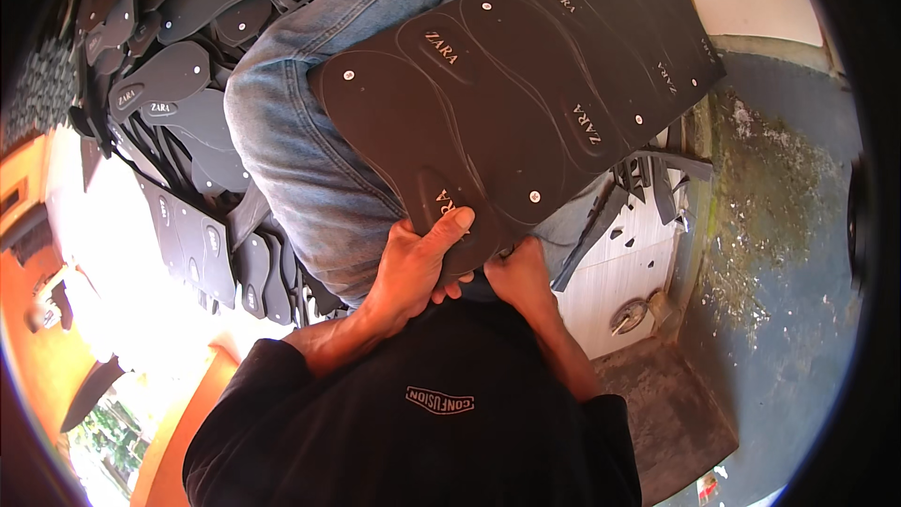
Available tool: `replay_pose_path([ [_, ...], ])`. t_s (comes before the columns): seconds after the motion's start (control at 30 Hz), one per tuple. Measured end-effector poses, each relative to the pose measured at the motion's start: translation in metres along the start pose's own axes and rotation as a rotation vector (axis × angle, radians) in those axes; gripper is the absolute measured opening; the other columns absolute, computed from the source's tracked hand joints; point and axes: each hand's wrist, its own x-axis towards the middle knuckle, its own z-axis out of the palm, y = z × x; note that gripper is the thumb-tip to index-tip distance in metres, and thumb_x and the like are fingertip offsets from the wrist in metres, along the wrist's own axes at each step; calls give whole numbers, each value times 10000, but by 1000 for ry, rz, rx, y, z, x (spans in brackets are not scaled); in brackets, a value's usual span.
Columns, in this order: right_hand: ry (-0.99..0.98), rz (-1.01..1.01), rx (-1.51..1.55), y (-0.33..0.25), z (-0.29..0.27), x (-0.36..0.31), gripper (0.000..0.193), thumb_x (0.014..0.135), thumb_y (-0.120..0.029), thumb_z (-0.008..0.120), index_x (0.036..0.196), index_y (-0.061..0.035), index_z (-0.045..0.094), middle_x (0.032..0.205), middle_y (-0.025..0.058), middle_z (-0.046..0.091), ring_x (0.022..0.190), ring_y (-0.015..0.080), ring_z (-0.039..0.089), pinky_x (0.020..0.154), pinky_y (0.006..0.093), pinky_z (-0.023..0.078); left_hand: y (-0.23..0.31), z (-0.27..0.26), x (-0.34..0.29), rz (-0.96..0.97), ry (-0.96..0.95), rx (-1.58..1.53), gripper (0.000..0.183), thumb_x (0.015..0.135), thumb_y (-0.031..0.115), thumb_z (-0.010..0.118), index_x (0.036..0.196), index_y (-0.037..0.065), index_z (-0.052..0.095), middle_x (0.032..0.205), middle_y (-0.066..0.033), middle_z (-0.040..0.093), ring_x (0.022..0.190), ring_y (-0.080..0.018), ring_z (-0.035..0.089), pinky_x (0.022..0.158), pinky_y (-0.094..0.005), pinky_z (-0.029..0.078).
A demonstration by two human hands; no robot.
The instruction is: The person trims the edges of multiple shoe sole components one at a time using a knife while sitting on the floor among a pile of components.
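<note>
Across my lap lies a large dark sheet [511,84] marked with rows of shoe-sole outlines, each with pale print and a small white dot. My left hand [408,263] grips its near corner, thumb pressed on top and fingers curled beneath. Close by on the right, my right hand [521,277] is closed at the sheet's near edge. Its fingertips are hidden under the sheet, so whatever they hold cannot be made out. The sheet's near end curves along a sole outline.
Many cut-out dark soles [164,84] are heaped on the left. Thin dark offcuts [648,183] lie on the right over a pale tiled floor [615,282]. A round metal piece [629,316] rests there, beside a stained blue-grey wall [779,207]. My jeans-clad leg [291,131] is bent under the sheet.
</note>
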Motion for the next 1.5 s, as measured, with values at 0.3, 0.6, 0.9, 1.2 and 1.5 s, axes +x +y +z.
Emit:
replay_pose_path([
  [0.3, -1, -11, 128, -16, 11, 10, 303, 762, -191, 639, 1039, -68, 624, 971, 156, 657, 950, 357, 606, 806, 425, 474, -6, -3, 5, 13, -26, -16, 365, 883, 390, 586, 854, 28, 556, 548, -69, 557, 342, -111, 500, 261, -187, 346],
  [0.6, 205, -335, 51, -12, 31, 20, 305, 765, -210, 638, 1038, -77, 604, 971, 110, 640, 926, 310, 611, 775, 402, 462, -5, -1, 6, 12, -25, -69, 365, 869, 372, 611, 815, 15, 563, 548, -63, 547, 349, -120, 493, 261, -209, 327],
  [0.9, 237, -378, 339, -22, 40, 26, 301, 785, -193, 639, 1047, -53, 589, 922, 80, 630, 872, 224, 612, 753, 373, 458, -5, -1, 5, 26, -44, -68, 399, 864, 419, 605, 818, 27, 555, 560, -65, 553, 357, -113, 495, 270, -207, 328],
  [1.2, 265, -440, 561, 3, 56, 51, 324, 791, -194, 665, 1063, -36, 584, 967, 97, 623, 894, 245, 611, 775, 358, 461, 3, 1, -1, 15, -36, -39, 416, 871, 437, 589, 842, 25, 536, 562, -72, 554, 358, -111, 499, 275, -196, 335],
  [1.5, 167, -345, 566, -7, 43, 86, 327, 791, -193, 666, 1063, -32, 584, 974, 103, 623, 903, 252, 610, 780, 360, 461, 12, -3, -5, -29, -43, -2, 434, 875, 439, 583, 850, 9, 540, 552, -77, 549, 348, -112, 488, 275, -194, 347],
])
